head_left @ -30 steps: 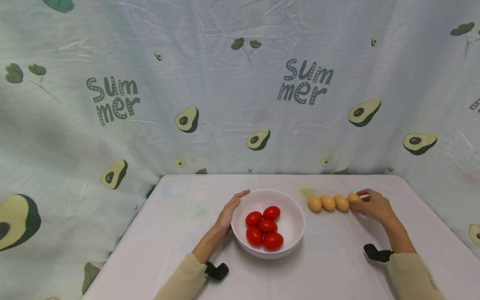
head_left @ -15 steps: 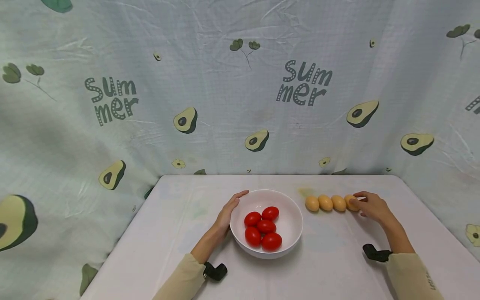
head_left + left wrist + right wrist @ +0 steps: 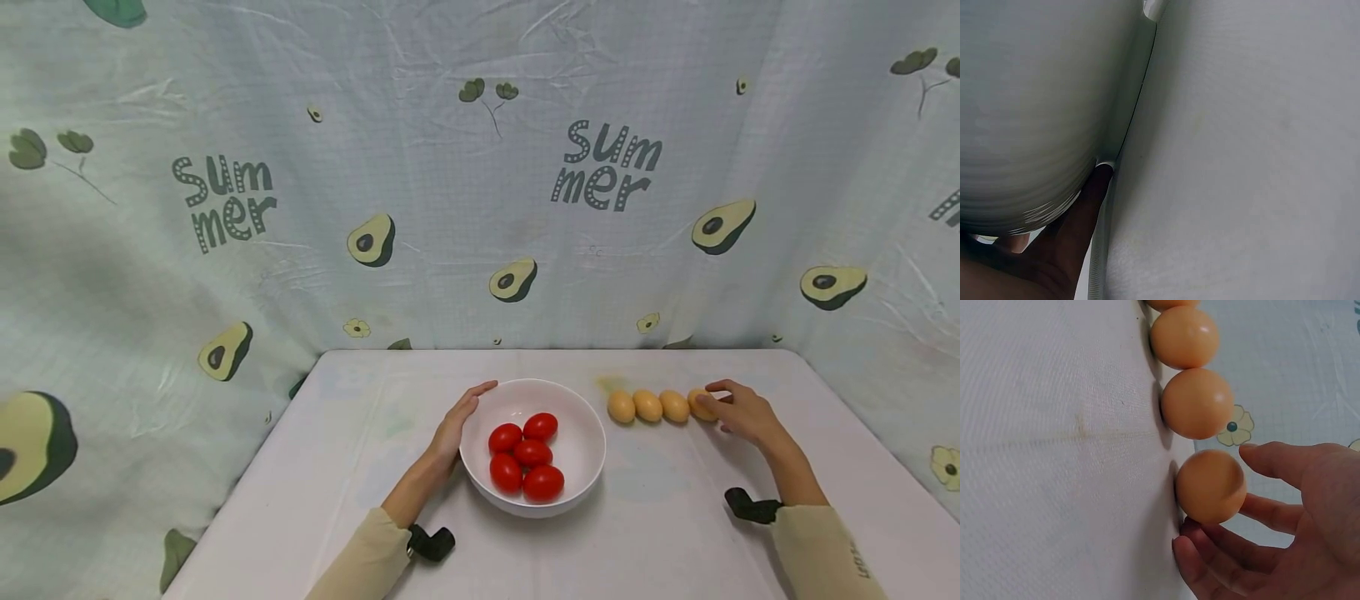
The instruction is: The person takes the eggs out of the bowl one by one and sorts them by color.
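A white bowl (image 3: 581, 467) holding several red cherry tomatoes (image 3: 532, 452) stands mid-table. My left hand (image 3: 450, 433) lies along its left side; in the left wrist view a finger (image 3: 1088, 212) touches the underside of the bowl (image 3: 1035, 112). To the right, a row of several tan eggs (image 3: 647, 406) rests on the table. My right hand (image 3: 742, 412) is at the rightmost egg (image 3: 700, 405). In the right wrist view its fingers curl round that egg (image 3: 1210, 487), and the thumb tip (image 3: 1250, 451) lies close beside it. A small gap parts this egg from its neighbour (image 3: 1197, 403).
A pale cloth covers the table (image 3: 360, 467). Behind it hangs a printed curtain (image 3: 420, 167) with avocados and lettering. A faint yellow stain (image 3: 615, 383) marks the cloth behind the leftmost egg. Black wrist mounts (image 3: 431, 543) sit at both cuffs.
The whole view has shifted slightly. The egg row has crept a little to the left, and a narrow gap now shows beside the rightmost egg. My left hand stays on the bowl.
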A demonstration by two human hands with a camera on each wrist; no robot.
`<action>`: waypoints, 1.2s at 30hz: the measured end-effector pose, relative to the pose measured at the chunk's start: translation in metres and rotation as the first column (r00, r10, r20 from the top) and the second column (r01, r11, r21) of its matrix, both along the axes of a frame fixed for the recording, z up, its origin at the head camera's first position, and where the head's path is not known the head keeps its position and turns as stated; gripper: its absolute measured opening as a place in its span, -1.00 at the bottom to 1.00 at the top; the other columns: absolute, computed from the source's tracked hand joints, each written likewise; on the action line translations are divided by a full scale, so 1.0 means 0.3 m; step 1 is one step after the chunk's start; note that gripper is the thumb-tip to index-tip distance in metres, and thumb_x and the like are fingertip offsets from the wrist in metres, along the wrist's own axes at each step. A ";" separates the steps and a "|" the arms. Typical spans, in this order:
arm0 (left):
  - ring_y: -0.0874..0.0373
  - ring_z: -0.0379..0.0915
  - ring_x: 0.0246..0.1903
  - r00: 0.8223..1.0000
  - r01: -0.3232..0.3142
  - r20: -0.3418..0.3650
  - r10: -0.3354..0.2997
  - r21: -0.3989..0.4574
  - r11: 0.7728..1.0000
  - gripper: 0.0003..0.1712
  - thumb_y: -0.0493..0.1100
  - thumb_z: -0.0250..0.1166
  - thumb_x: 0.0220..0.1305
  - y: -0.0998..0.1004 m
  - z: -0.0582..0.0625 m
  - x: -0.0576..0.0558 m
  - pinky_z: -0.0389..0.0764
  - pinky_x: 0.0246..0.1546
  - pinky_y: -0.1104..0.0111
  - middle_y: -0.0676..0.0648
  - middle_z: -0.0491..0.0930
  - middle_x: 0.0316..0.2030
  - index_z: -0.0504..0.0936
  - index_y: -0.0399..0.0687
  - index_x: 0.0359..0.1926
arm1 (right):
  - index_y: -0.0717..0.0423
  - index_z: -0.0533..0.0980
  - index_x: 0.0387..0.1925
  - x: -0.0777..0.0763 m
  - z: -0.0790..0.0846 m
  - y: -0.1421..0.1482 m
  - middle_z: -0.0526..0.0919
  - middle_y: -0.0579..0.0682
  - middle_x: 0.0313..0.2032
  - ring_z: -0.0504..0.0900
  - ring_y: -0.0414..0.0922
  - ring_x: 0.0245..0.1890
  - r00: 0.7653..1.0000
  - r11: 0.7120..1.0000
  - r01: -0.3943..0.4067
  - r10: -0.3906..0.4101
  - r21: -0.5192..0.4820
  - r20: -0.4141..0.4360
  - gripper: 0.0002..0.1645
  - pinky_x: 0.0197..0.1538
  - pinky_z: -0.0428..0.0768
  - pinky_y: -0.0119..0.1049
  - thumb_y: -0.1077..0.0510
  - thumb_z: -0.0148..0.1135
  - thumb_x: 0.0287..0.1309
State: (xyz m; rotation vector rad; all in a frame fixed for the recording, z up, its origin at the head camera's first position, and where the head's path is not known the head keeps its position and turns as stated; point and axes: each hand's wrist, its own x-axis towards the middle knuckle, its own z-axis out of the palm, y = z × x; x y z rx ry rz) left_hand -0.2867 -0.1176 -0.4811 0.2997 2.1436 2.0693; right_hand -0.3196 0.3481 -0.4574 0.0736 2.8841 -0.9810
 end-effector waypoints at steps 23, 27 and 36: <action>-0.13 0.20 0.52 1.000 -0.003 -0.005 0.003 -0.017 1.000 -0.41 0.03 -0.30 0.65 0.015 -0.006 0.007 0.15 0.59 -0.08 -0.10 0.22 0.57 0.33 0.15 0.54 | 0.44 0.33 0.31 0.048 0.095 -0.069 0.46 0.59 0.17 0.48 0.47 0.14 0.946 0.992 -0.032 0.070 0.122 -0.317 -0.35 0.02 0.58 0.31 0.01 0.13 0.45; -0.12 0.18 0.53 1.000 0.009 -0.009 -0.009 -0.015 1.000 -0.42 0.04 -0.29 0.65 0.023 -0.003 0.004 0.12 0.60 -0.08 -0.08 0.22 0.57 0.33 0.17 0.54 | 0.35 0.41 0.30 0.098 0.198 -0.193 0.54 0.45 0.18 0.53 0.38 0.16 0.876 0.984 -0.141 0.175 0.108 -0.449 -0.44 0.10 0.58 0.33 0.07 0.18 0.46; -0.12 0.18 0.53 1.000 -0.006 0.005 0.006 -0.005 1.000 -0.41 0.06 -0.28 0.64 0.008 -0.001 0.005 0.12 0.60 -0.07 -0.07 0.22 0.57 0.33 0.17 0.53 | 0.10 0.55 0.20 0.119 0.332 -0.517 0.69 0.10 0.12 0.66 0.10 0.10 0.756 0.827 -0.542 0.556 0.146 -0.346 -0.58 0.07 0.75 -0.02 0.08 0.29 0.38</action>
